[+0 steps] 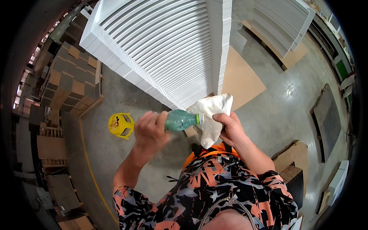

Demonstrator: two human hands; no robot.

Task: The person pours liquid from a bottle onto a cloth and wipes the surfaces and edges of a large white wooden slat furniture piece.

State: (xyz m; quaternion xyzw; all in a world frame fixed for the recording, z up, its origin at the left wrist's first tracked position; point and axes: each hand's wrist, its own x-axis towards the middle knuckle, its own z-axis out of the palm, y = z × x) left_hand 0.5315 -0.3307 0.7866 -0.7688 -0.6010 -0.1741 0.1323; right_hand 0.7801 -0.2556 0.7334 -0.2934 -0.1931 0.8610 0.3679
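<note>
My left hand (151, 128) is wrapped round the base of a green see-through plastic bottle (179, 120). The bottle lies sideways in the air, its neck with a bright green ring pointing right. Its mouth is at the edge of a white cloth (210, 115); whether the two touch I cannot tell. In my right hand (231, 129) the cloth is gripped, thumb on top, the other fingers mostly hidden behind it. Just beyond both hands stands a tall stack of white slatted panels (161, 42) with thick white side edges.
A yellow stool (121, 125) stands on the grey floor at left. Stacked cardboard (73, 78) sits on pallets farther left. A brown sheet (241, 80) lies under the panels. More white panels (281, 25) rest at the far right, with a dark board (326, 122) nearer.
</note>
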